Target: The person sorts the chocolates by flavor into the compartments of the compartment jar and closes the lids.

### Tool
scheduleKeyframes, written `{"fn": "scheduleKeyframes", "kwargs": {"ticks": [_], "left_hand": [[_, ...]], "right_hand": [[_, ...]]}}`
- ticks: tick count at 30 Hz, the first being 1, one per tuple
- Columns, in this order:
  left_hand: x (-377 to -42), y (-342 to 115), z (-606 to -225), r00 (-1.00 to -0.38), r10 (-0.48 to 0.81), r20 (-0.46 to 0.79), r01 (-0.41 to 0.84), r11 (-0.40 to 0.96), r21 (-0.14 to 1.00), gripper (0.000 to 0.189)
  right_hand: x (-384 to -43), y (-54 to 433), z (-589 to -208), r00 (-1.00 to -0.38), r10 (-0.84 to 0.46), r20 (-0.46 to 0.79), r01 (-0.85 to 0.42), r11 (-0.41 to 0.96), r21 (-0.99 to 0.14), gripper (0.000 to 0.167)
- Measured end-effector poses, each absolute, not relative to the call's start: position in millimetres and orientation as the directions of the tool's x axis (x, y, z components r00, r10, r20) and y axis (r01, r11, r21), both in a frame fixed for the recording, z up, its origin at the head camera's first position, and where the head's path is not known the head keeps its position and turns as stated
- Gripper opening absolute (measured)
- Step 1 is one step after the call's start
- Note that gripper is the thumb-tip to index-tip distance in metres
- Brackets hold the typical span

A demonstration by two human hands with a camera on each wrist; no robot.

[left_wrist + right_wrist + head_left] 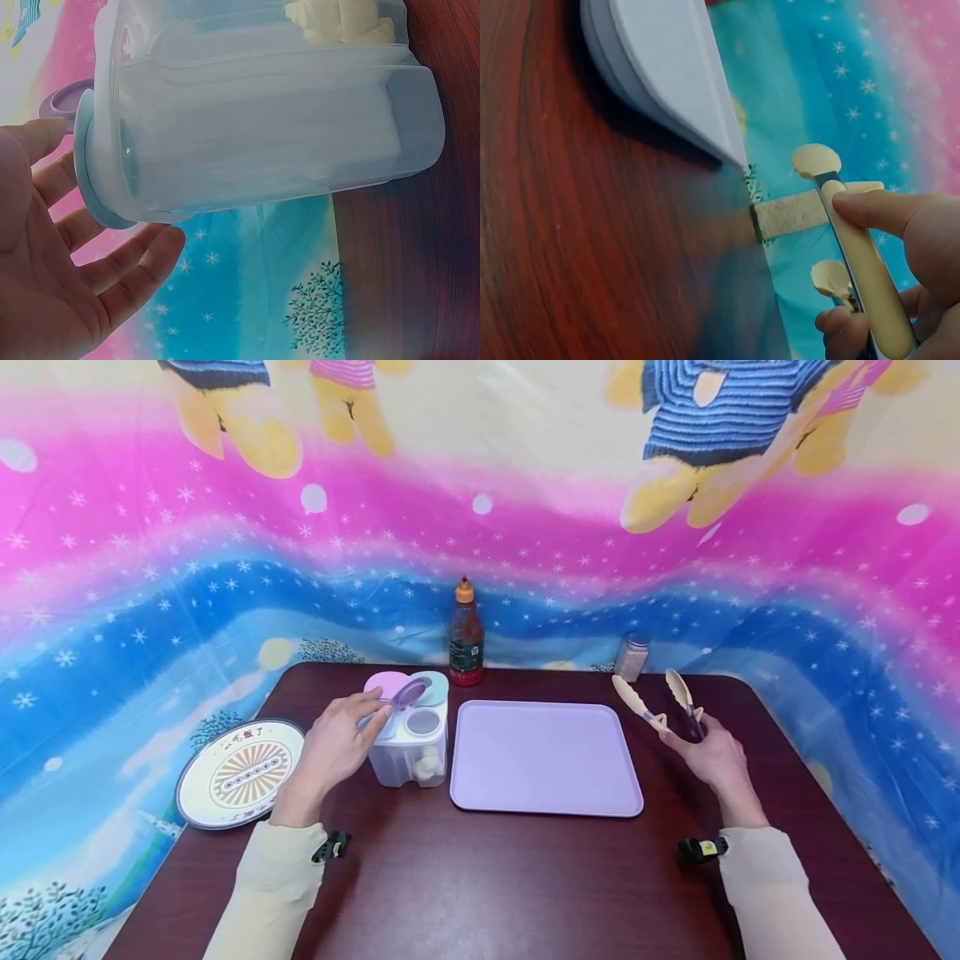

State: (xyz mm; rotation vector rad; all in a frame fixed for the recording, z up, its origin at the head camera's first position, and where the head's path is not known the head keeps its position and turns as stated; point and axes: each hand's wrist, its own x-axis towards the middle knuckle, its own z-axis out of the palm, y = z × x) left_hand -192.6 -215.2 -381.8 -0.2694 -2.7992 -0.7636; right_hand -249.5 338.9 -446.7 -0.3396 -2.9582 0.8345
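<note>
In the head view my left hand is over a clear container with several round pastel lids. Its thumb and finger pinch the purple lid, tilted up beside an uncovered round opening. The left wrist view shows the thumb at that lid's edge and other fingers near the light blue lid. Pale chunks lie inside one compartment. On the right, my right hand grips tongs by the handles, their cream tips spread apart with nothing between them.
A lilac tray lies mid-table. Left of the container is a patterned plate. At the back stand a sauce bottle with an orange cap and a small shaker jar. A printed cloth hangs behind the table.
</note>
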Motion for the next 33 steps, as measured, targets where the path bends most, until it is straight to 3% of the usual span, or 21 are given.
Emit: {"fn": "scheduleKeyframes", "kwargs": {"ticks": [8,21,28,33], "left_hand": [[-193,-215,-383,-0.956,0.119,0.270,0.239,0.847,0.475,0.052],[-192,-214,-381,-0.954,0.123,0.272,0.243,0.848,0.471,0.051],[-192,-214,-381,-0.954,0.120,0.275,0.243,0.846,0.475,0.050],[-192,-215,-382,-0.953,0.121,0.276,0.244,0.847,0.472,0.051]], "right_hand": [[-255,345,-455,-0.968,0.231,-0.100,0.249,0.829,-0.501,0.105],[-253,348,-460,-0.962,0.206,-0.178,0.270,0.804,-0.530,0.096],[-248,352,-455,-0.956,0.181,-0.232,0.264,0.875,-0.407,0.105],[-248,354,-455,-0.951,0.179,-0.251,0.267,0.887,-0.378,0.106]]}}
